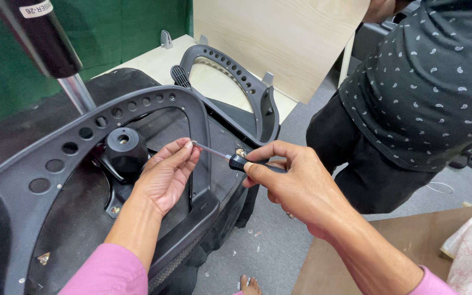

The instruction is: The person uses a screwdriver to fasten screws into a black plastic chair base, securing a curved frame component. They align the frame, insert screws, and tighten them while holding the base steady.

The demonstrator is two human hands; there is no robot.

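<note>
An upturned black office chair seat lies before me, with two grey perforated armrests bolted to its underside. My right hand grips the black handle of a screwdriver. The thin metal shaft points left. My left hand pinches the shaft's tip between thumb and fingers, right beside the nearer armrest's upright. A black knob on the seat mechanism sits just left of my left hand. A screw head shows on the seat edge just behind the screwdriver handle.
The chair's gas cylinder rises at upper left. The second armrest arches behind. A light wooden board stands at the back. Another person in a dark patterned shirt stands at right. Brown cardboard covers the grey floor at lower right.
</note>
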